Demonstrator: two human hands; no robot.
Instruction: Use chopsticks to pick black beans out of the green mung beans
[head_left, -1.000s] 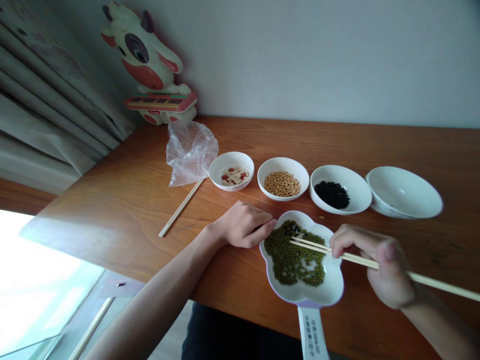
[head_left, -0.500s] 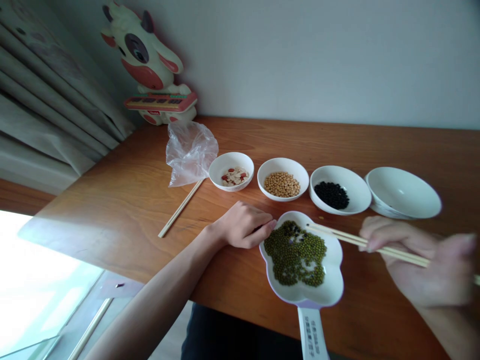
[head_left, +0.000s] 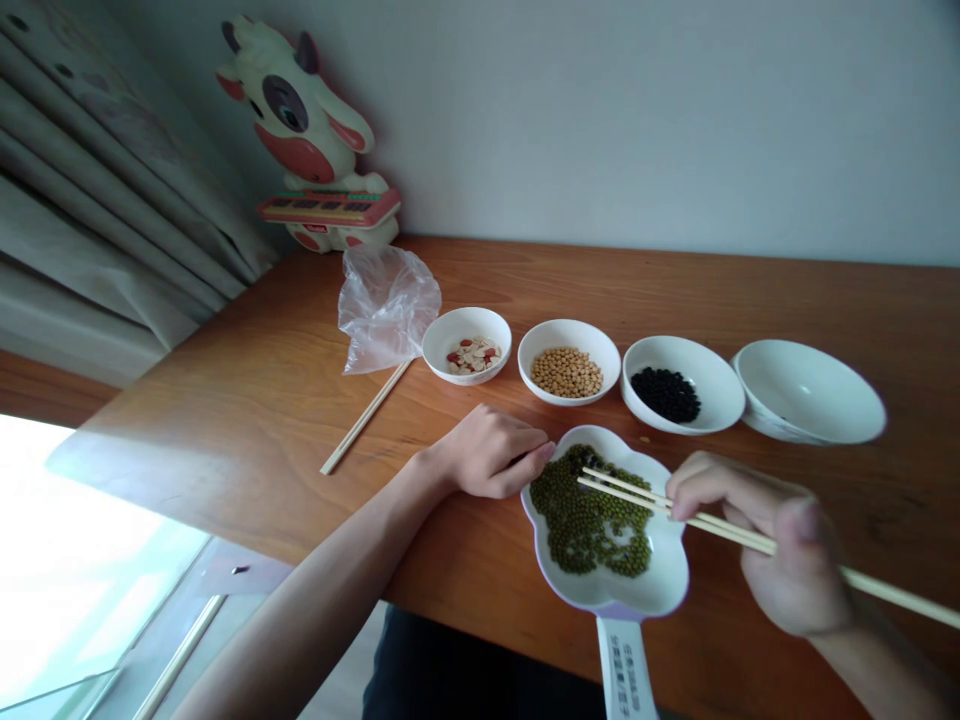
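Note:
My right hand (head_left: 757, 530) holds a pair of wooden chopsticks (head_left: 720, 527), their tips slightly apart among the green beans (head_left: 585, 515). These mung beans lie in a white flower-shaped dish (head_left: 664, 585) with a lilac edge and a labelled handle, and a few dark beans show near the tips. My left hand (head_left: 499, 455) is closed at the dish's upper left rim, thumb and fingers against it; the exact grip is partly hidden. Behind the dish stands a bowl of black beans (head_left: 666, 395), with an empty-looking white bowl (head_left: 814, 390) to its right.
A bowl of yellow soybeans (head_left: 566, 372) and a bowl of pale and red flat pieces (head_left: 474, 355) stand to the left. Near them lie a clear plastic bag (head_left: 386, 310) and another pair of chopsticks (head_left: 365, 418). A cow toy with a keyboard (head_left: 330, 210) stands by the wall.
My right hand has moved left and the chopstick tips have gone from the dish's upper rim into the green beans. My left hand stays at the rim; the view has shifted slightly.

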